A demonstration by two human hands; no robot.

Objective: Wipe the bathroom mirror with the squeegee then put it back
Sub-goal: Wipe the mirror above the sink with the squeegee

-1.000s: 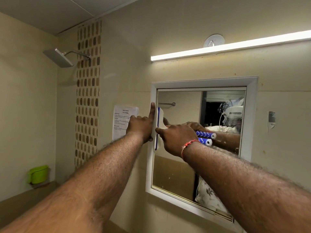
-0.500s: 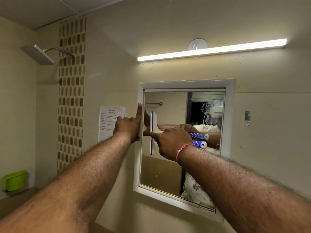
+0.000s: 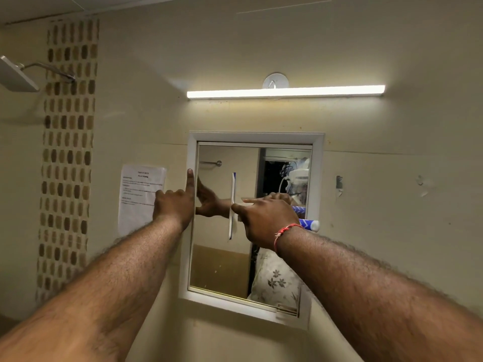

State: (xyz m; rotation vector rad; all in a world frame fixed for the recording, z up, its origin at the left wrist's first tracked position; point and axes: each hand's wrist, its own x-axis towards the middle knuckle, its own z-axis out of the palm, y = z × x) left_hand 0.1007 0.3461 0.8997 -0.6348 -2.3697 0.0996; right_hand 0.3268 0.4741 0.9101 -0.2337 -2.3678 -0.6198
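The white-framed mirror [image 3: 318, 178] hung on the wall. The right hand [image 3: 266, 220] clenched the squeegee [image 3: 233, 205], blade upright against mid-glass, its blue-and-white handle beside the wrist. The left hand [image 3: 175, 205], grasping nothing, braced the frame's left edge, forefinger raised.

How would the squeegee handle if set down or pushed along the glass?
The squeegee looks thin and plastic, so probably light. Its round blue-and-white handle might roll if laid down. The narrow blade edge likely flexes slightly against the mirror.

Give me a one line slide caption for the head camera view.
Right hand draws a squeegee across the bathroom mirror while the left hand braces its frame.
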